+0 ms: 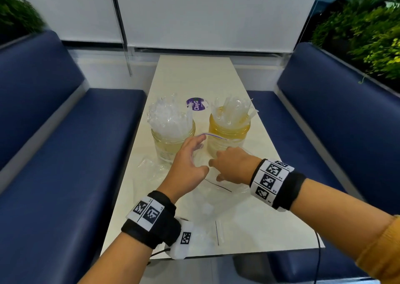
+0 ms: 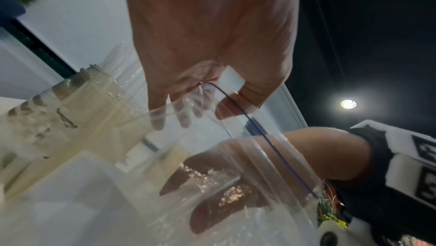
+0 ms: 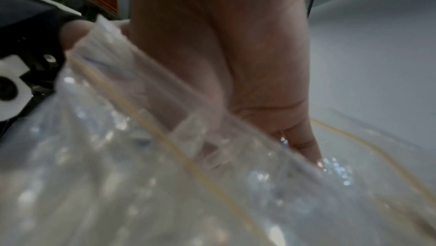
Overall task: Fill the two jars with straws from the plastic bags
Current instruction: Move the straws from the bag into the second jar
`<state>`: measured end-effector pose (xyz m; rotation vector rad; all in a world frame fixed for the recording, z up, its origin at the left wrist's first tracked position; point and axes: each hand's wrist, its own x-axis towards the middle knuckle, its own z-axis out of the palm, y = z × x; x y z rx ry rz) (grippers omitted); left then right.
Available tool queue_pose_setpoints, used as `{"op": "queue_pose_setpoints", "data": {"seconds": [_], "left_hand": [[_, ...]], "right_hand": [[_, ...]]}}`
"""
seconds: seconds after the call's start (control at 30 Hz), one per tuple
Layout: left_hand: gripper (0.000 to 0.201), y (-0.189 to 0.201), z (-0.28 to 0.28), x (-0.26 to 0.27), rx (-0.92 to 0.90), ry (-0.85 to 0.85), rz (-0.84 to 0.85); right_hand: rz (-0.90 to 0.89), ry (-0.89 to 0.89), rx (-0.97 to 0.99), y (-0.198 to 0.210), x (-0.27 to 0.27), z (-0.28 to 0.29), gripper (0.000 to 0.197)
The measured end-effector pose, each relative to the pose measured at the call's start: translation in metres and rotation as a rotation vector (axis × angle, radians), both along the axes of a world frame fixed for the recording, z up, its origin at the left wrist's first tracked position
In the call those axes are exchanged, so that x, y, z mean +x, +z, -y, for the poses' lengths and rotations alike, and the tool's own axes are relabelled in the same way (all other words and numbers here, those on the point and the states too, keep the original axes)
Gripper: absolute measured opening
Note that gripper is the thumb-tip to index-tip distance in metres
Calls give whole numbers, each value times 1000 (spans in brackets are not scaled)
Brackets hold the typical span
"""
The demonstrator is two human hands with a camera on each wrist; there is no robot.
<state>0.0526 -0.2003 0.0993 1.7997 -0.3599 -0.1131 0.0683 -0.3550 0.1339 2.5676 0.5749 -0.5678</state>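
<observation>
Two glass jars stand side by side mid-table, the left jar (image 1: 173,141) packed with clear wrapped straws (image 1: 167,115), the amber right jar (image 1: 229,136) holding paler straws (image 1: 233,110). In front of them a clear zip bag (image 1: 201,160) with a blue seal line stands open. My left hand (image 1: 199,141) pinches the bag's rim and lifts it; the left wrist view shows the left hand (image 2: 207,86) on the bag (image 2: 259,156). My right hand (image 1: 216,169) reaches inside, fingers extended downward, blurred behind plastic (image 2: 207,194) (image 3: 295,147). What they touch is hidden.
A second flat zip bag (image 1: 216,229) lies near the table's front edge (image 1: 238,253), and a crumpled clear bag (image 1: 149,167) lies left of the jars. A round purple lid (image 1: 197,104) sits behind the jars. Blue benches (image 1: 54,154) flank the narrow table.
</observation>
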Motion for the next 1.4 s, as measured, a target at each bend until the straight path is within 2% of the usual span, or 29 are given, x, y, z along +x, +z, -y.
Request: {"op": "queue_pose_setpoints", "data": {"seconds": [0.3,0.6,0.73,0.8,0.9,1.0,1.07,1.2,1.27,1.3,1.37,1.4], "left_hand": [[77,-5,-2,2,13,-6,28],[91,-10,5,4,49,-18,6],[73,-11,21,0,34,53,10],[58,-12,30,4,39,133,37],[36,-16,39,12,26,274,104],[22,-16,43,15,-27,348,126],[22,-13,45,15,-46,350,134],[23,-12,48,19,-79,330,104],[13,-9,49,18,-47,318,117],[9,-7,48,18,-44,305,133],[14,-1,47,17,-53,299,176],[14,1,47,18,-88,299,188]], "right_hand": [[-111,-83,65,10,5,9,53],[-89,-102,106,77,1,-1,52],[-34,-47,129,107,-4,-17,52],[-1,-30,191,115,-5,-20,47],[39,-66,457,122,-1,-15,34],[238,-79,767,121,5,-4,43],[381,-86,987,106,7,-5,47],[349,-101,1253,62,3,-21,38],[359,-137,1442,52,2,-23,34],[386,-194,1549,47,1,-23,48],[429,-352,1696,35,-2,-23,79],[421,-420,1720,28,-4,-26,80]]}}
